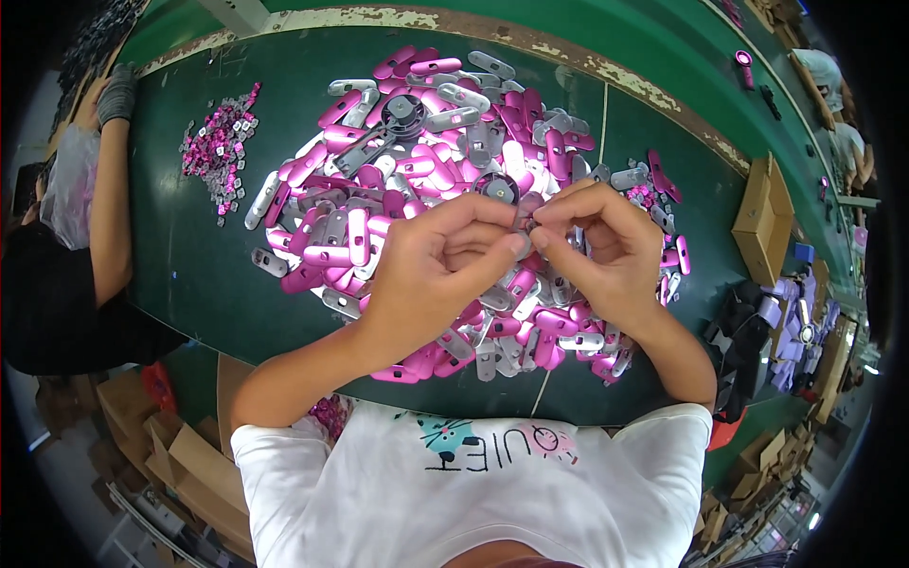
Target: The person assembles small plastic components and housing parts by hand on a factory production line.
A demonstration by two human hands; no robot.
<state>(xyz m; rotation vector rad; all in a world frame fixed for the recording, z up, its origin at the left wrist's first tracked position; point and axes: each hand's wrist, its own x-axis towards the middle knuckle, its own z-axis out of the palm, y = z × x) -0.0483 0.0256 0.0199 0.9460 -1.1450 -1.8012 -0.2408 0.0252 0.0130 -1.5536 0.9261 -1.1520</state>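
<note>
My left hand (417,265) and my right hand (611,251) meet fingertip to fingertip above a heap of oblong plastic covers (358,237). Both are closed in a pinch around a small piece between them, mostly hidden by the fingers. What kind of piece it is I cannot make out. The covers beneath are glossy pink and silver-grey, many with a small square hole. A black round-headed part with a handle (402,115) lies on the heap beyond my left hand. Another black round part (498,186) shows just past the left fingertips.
Small pink and grey pieces (222,151) lie in a loose pile at the left of the green table (204,270). Another person's gloved hand (117,93) rests at the left edge. An open cardboard box (763,220) and purple and black parts (791,322) stand at the right.
</note>
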